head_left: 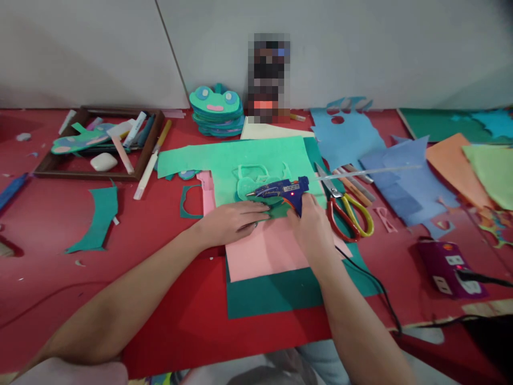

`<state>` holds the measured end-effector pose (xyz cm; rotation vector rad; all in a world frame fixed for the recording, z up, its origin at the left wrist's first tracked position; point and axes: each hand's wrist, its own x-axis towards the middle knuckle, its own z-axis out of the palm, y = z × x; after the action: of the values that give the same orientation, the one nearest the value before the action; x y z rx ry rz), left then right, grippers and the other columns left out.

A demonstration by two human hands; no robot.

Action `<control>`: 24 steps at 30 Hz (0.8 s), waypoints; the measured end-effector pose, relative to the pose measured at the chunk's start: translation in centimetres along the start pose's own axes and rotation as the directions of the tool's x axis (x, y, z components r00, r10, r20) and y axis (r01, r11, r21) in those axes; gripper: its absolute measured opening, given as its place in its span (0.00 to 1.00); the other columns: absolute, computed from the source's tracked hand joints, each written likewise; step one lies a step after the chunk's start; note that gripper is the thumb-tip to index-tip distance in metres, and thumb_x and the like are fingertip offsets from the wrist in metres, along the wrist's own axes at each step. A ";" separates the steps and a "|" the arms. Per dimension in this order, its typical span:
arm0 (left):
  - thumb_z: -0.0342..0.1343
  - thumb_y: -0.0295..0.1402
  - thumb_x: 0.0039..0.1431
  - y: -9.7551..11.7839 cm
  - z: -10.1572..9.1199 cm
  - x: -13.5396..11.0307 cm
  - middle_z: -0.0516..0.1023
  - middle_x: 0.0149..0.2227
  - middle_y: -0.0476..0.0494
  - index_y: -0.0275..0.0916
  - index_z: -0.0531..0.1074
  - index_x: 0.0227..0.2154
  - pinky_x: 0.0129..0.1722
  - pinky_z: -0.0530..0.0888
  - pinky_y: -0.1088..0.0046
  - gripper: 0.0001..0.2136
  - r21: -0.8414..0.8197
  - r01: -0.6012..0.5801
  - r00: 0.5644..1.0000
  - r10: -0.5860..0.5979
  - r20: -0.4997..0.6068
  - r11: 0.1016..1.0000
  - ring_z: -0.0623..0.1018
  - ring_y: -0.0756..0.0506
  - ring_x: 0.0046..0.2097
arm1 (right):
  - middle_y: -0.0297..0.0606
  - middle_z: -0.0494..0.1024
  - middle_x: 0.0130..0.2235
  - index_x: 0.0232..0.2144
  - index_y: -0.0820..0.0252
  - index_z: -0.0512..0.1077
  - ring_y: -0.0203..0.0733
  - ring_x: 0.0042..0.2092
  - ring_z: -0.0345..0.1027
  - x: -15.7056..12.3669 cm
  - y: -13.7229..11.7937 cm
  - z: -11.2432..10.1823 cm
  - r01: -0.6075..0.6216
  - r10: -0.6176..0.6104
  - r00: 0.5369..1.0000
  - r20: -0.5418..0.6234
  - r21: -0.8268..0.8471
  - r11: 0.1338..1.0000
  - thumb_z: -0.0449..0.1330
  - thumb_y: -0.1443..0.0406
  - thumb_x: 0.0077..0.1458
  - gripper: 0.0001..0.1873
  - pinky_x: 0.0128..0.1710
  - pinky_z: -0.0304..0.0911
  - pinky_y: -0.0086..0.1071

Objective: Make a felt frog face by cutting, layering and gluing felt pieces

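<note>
My right hand is wrapped round the grip of a blue glue gun, its small light glowing red. A long clear glue stick juts from the back of the gun. The nozzle points left, just over a mint-green cutout. My left hand lies flat with fingers stretched out at the near edge of that cutout, partly hiding a darker green piece. Beneath are a mint-green sheet, a pink sheet and a dark green sheet.
Scissors with red and yellow handles lie right of my hand. A purple power box sits farther right. Stacked frog faces stand at the back, near a pixelated upright object. A wooden frame holds pens at left.
</note>
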<state>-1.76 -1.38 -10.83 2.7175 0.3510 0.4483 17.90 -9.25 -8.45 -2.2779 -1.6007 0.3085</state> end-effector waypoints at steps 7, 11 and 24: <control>0.43 0.28 0.65 0.1 0.0 0.0 0.72 0.56 0.43 0.39 0.69 0.53 0.58 0.69 0.64 0.16 -0.009 0.016 1.000 -0.016 0.007 1.000 0.70 0.45 0.58 | 0.50 0.73 0.43 0.39 0.63 0.64 0.45 0.32 0.67 0.0 -0.1 0.2 0.014 -0.014 1.000 -0.025 -0.004 1.000 0.51 0.68 0.55 0.08 0.24 0.47 0.33; 0.43 0.28 0.65 0.0 0.0 0.0 0.72 0.56 0.44 0.39 0.69 0.53 0.58 0.69 0.64 0.16 -0.013 0.022 1.000 -0.022 0.010 1.000 0.70 0.45 0.58 | 0.50 0.72 0.43 0.39 0.63 0.64 0.45 0.31 0.67 0.0 -0.2 0.2 0.003 -0.003 1.000 -0.007 -0.011 1.000 0.51 0.68 0.56 0.08 0.23 0.47 0.33; 0.43 0.28 0.65 0.1 -0.1 0.1 0.72 0.55 0.42 0.37 0.69 0.52 0.57 0.70 0.64 0.16 0.003 -0.004 1.000 0.004 -0.007 1.000 0.71 0.45 0.57 | 0.49 0.72 0.43 0.38 0.62 0.64 0.46 0.32 0.67 -0.1 -0.2 0.3 0.027 -0.026 0.999 -0.018 0.007 1.000 0.51 0.68 0.55 0.07 0.23 0.49 0.33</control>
<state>-1.68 -1.40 -10.69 2.7203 0.3485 0.4595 17.60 -9.29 -8.64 -2.2459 -1.6168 0.2859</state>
